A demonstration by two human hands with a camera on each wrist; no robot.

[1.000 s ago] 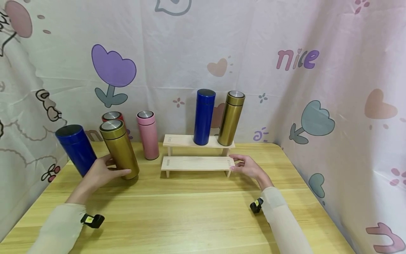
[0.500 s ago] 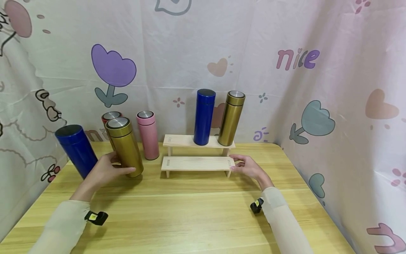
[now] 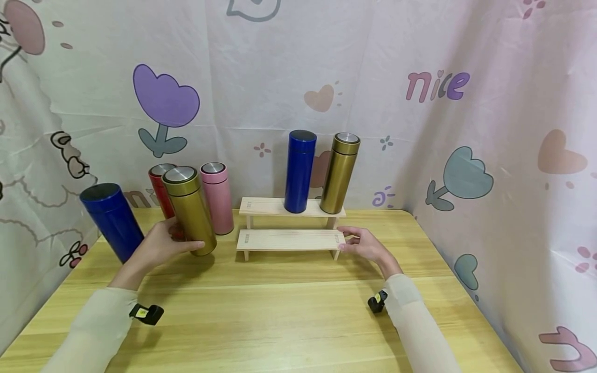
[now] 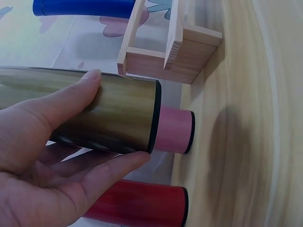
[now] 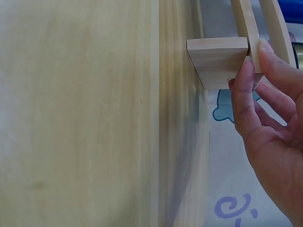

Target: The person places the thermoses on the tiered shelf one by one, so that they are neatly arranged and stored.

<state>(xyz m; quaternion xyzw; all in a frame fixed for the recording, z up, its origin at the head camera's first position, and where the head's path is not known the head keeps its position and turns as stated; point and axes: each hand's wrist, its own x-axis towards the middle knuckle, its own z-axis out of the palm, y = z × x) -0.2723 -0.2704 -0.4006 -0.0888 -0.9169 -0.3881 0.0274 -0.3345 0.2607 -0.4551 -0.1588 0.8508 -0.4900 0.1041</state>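
My left hand [image 3: 158,247] grips a gold thermos bottle [image 3: 192,215] near its lower end. In the left wrist view, the gold bottle's [image 4: 125,111] base hangs a little above the table, its shadow beside it. Behind it stand a red thermos [image 3: 161,194] and a pink thermos [image 3: 221,204], both partly hidden. My right hand [image 3: 369,246] is at the two-tier wooden stand [image 3: 289,239]; the right wrist view has thumb and fingers [image 5: 244,97] pinching the lower shelf's end. On the upper shelf are a blue thermos [image 3: 300,173] and another gold thermos [image 3: 339,176].
Another blue thermos [image 3: 112,220] stands at the left, close to my left hand. A patterned cloth [image 3: 261,67] hangs behind and along both sides of the wooden table [image 3: 280,321]. Nothing stands on the lower shelf.
My left hand has carried the gold bottle to the right and slightly back, so it now overlaps the pink one and uncovers more of the red one. My right hand stays at the stand.
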